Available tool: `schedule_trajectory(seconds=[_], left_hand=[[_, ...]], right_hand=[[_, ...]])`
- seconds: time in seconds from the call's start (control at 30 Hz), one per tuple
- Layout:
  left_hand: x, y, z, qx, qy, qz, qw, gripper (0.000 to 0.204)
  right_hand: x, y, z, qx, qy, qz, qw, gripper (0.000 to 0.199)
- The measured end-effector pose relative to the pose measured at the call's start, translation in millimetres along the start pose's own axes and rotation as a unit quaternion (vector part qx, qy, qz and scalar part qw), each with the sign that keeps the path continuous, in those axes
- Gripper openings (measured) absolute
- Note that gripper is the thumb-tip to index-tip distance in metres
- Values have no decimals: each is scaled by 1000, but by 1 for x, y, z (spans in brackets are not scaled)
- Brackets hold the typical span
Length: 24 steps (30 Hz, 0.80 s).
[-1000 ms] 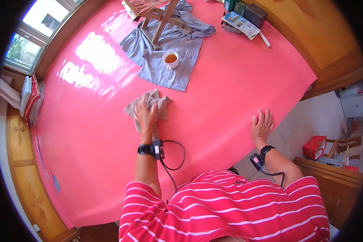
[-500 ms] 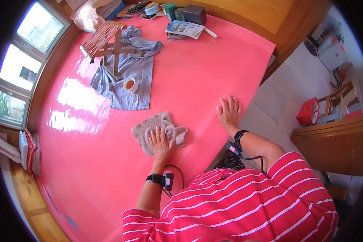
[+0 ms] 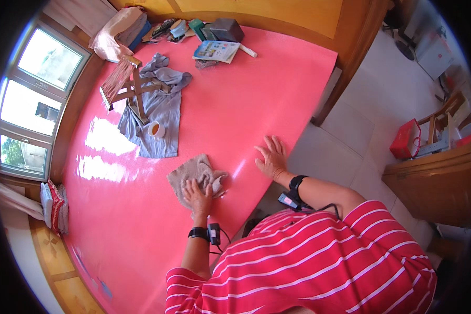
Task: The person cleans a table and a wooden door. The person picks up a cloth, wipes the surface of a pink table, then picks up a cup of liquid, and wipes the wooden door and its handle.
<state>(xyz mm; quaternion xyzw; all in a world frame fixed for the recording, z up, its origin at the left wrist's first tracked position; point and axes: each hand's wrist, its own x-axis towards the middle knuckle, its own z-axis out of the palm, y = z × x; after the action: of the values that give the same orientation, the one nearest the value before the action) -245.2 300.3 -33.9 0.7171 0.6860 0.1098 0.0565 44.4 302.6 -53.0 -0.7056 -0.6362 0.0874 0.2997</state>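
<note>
Under my left hand (image 3: 196, 195) lies a crumpled grey-brown cloth (image 3: 179, 180), spread on the pink table covering. The fingers of that hand are stretched out flat on top of it. My right hand (image 3: 272, 158) rests palm down near the right edge of the pink surface (image 3: 235, 104), fingers spread, with nothing in it. Beyond the cloth, a white cup (image 3: 156, 130) of amber liquid stands on a blue-grey garment (image 3: 165, 138). A small folding stool (image 3: 136, 90) with a corded seat sits on the same garment.
At the far side are a booklet (image 3: 217, 51), a white tube (image 3: 248, 51), a dark box (image 3: 227, 30) and other small items. Folded cloths (image 3: 57, 206) lie by the window on the left. Right of the edge is a tiled floor (image 3: 345, 125) with a red bag (image 3: 405, 140).
The view has turned slightly, so the table things sit further left in the picture. My left hand is still flat on the cloth and my right hand still rests by the edge.
</note>
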Motion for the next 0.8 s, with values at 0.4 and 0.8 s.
schedule_trajectory(seconds=[0.4,0.8], left_hand=[[16,132,28,-109,-4,101,989,16],[128,308,95,-129,73,258,955,34]], right_hand=[[4,105,-84,648,-261,210,684,30],[-78,252,-97,594,-78,466,651,27]])
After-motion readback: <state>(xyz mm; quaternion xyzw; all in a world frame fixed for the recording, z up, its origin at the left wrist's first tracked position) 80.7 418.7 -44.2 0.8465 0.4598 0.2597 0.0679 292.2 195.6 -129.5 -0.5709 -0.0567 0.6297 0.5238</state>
